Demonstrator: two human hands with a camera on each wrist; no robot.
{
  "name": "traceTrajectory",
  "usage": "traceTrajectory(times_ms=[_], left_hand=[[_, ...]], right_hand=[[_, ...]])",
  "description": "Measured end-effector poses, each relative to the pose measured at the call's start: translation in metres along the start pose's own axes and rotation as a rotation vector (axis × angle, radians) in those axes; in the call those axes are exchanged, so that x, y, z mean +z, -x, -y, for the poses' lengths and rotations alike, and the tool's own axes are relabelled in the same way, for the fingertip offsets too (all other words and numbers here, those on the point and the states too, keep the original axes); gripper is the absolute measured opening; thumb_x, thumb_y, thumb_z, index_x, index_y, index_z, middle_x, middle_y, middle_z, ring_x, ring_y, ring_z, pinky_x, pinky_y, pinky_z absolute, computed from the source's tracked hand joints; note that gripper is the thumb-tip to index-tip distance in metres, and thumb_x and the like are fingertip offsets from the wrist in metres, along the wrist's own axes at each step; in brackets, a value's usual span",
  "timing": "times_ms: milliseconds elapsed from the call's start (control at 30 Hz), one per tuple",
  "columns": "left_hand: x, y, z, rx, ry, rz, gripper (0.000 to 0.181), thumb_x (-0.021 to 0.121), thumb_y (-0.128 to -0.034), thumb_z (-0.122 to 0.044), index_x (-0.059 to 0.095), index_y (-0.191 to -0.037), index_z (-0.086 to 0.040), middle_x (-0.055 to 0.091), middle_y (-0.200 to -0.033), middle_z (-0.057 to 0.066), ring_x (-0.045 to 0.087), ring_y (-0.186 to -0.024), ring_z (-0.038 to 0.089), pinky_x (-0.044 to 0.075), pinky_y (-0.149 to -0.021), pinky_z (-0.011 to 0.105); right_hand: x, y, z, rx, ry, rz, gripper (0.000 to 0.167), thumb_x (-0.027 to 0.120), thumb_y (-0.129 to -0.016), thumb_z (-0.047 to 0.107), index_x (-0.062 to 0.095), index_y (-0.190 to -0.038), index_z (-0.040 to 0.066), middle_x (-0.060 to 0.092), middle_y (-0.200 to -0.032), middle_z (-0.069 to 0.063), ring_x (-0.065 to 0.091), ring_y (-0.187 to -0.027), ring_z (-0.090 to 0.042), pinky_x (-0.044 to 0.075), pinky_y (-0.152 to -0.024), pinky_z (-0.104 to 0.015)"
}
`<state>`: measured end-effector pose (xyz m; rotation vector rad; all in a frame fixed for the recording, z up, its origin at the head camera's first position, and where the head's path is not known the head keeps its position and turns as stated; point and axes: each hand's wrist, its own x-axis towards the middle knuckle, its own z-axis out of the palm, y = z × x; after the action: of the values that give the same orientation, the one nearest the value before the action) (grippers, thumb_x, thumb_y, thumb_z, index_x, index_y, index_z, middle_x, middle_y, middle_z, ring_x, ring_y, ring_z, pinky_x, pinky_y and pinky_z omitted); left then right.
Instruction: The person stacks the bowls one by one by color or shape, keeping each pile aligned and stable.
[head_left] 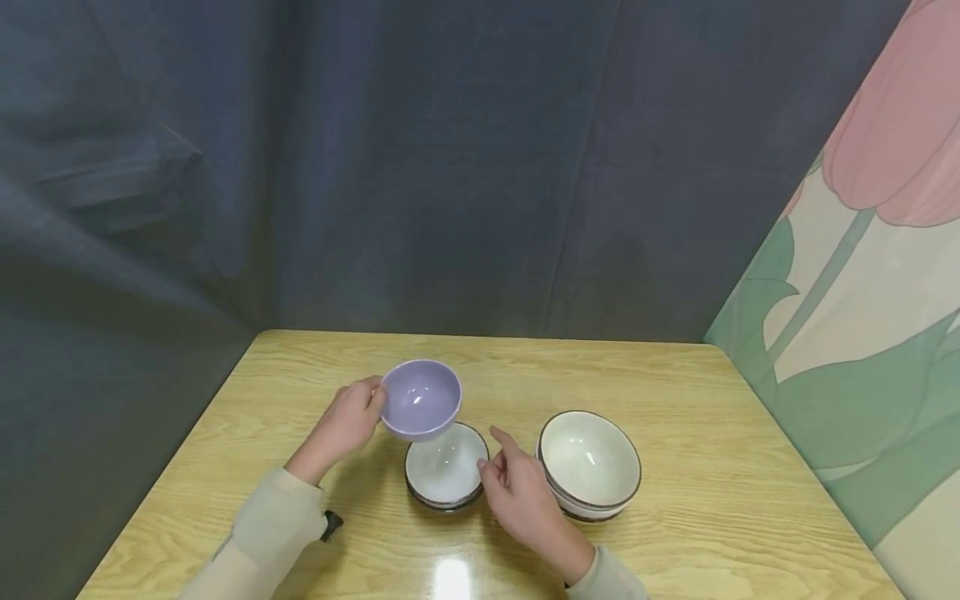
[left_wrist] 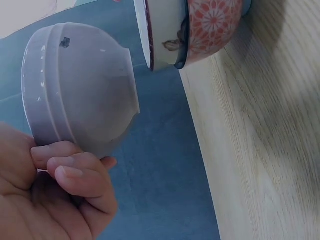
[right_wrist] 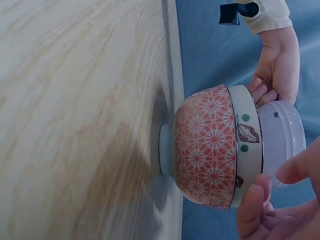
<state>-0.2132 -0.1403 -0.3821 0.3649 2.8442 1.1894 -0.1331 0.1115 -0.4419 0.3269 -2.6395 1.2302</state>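
In the head view my left hand (head_left: pixel 352 421) grips a purple bowl (head_left: pixel 422 398) by its left side, above a stack of small bowls. The left wrist view shows this purple bowl (left_wrist: pixel 90 90) apart from the stack, fingers (left_wrist: pixel 75 170) curled against its outside. The stack's upper white bowl (head_left: pixel 447 467) is nested in a red-patterned bowl (right_wrist: pixel 207 147) on the table. My right hand (head_left: pixel 525 500) is beside the stack's right rim, index finger extended and thumb near the rim. Contact there is hard to tell.
A stack of larger cream bowls (head_left: pixel 590 458) with dark rims stands right of my right hand. The wooden table (head_left: pixel 712 500) meets a dark curtain (head_left: pixel 450 167) at the back and left. A tulip-patterned cloth (head_left: pixel 862 333) hangs along the right side.
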Motion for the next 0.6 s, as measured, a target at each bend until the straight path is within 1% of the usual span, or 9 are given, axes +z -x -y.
traceTrajectory(times_ms=[200,300,400,467,600], left_hand=[[0.001,0.006,-0.001,0.007,0.007,0.010,0.037,0.037,-0.1061,-0.013,0.061,-0.124,0.009,0.065,-0.082,0.009,0.053,-0.065,0.016,0.047,-0.058,0.030],[0.003,0.008,-0.002,0.016,0.003,0.015,0.035,0.038,-0.1062,-0.013,0.062,-0.123,0.007,0.064,-0.082,0.008,0.053,-0.068,0.016,0.048,-0.061,0.031],[0.004,0.011,-0.003,0.021,-0.005,0.021,0.034,0.039,-0.1061,-0.013,0.063,-0.121,0.007,0.064,-0.082,0.007,0.054,-0.070,0.016,0.049,-0.064,0.031],[0.005,0.013,-0.003,0.022,-0.004,0.030,0.034,0.040,-0.1062,-0.013,0.063,-0.122,0.007,0.065,-0.085,0.008,0.055,-0.072,0.016,0.050,-0.065,0.031],[0.009,0.017,-0.003,0.029,-0.001,0.040,0.033,0.040,-0.1064,-0.013,0.063,-0.122,0.007,0.071,-0.097,0.013,0.061,-0.080,0.018,0.054,-0.070,0.034]], right_hand=[[0.001,0.000,0.000,-0.027,0.003,-0.035,0.047,0.065,-0.092,0.010,0.054,-0.134,-0.009,0.051,-0.066,0.011,0.043,-0.052,0.002,0.043,-0.052,-0.020],[0.001,0.000,0.000,-0.056,-0.003,-0.062,0.045,0.065,-0.092,0.007,0.056,-0.132,-0.009,0.050,-0.065,0.011,0.042,-0.052,0.002,0.042,-0.051,-0.020],[0.001,0.000,0.001,-0.071,-0.022,-0.081,0.041,0.064,-0.092,0.005,0.058,-0.131,-0.007,0.050,-0.065,0.012,0.042,-0.052,0.002,0.043,-0.050,-0.020],[0.001,-0.001,0.001,-0.067,-0.038,-0.086,0.039,0.064,-0.093,0.005,0.059,-0.131,-0.005,0.051,-0.065,0.013,0.042,-0.051,0.002,0.042,-0.049,-0.020],[0.000,-0.002,0.003,-0.054,-0.061,-0.088,0.037,0.062,-0.094,0.005,0.060,-0.131,-0.002,0.051,-0.067,0.013,0.043,-0.052,0.001,0.042,-0.049,-0.020]])
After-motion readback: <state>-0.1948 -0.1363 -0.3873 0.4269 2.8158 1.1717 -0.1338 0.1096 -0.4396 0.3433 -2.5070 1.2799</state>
